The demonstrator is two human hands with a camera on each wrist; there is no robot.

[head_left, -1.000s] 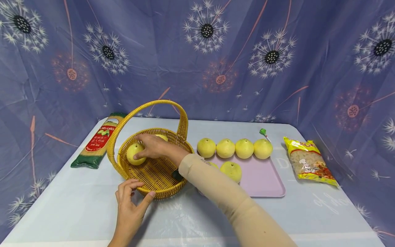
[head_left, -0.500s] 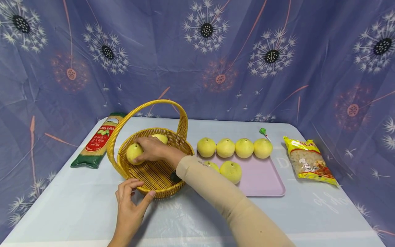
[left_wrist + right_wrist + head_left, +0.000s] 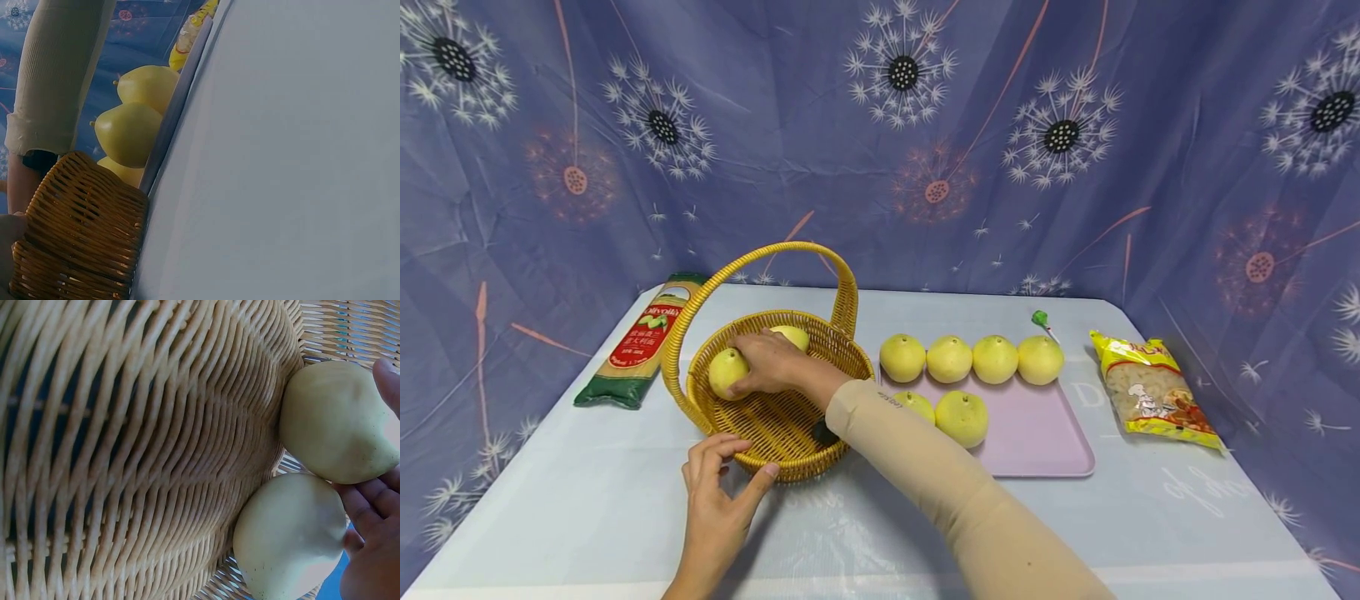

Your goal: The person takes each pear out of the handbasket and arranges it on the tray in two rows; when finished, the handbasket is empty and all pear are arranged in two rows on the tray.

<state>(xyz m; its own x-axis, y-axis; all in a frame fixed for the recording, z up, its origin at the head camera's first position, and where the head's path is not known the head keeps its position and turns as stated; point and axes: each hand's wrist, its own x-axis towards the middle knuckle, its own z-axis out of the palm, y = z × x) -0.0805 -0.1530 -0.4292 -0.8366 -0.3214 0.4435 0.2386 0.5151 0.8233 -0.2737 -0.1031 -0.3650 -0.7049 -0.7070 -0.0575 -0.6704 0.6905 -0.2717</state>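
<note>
In the head view my right hand reaches into the yellow wicker basket. It grips a round yellow fruit by the basket's left wall. The right wrist view has the thumb on one side of this fruit and fingers on the other, between it and a second fruit. That second yellow fruit lies behind the hand. My left hand holds the basket's near rim between thumb and fingers; only a little of it shows in the left wrist view, beside the basket.
Right of the basket, several matching yellow fruits sit on a pink tray, some behind my forearm. A green lollipop lies beyond. A yellow food bag lies far right, a green-and-red packet far left. The basket's tall handle arches overhead.
My right hand has shifted slightly within the basket, and more of the second fruit shows behind it. The left hand and basket stay in place.
</note>
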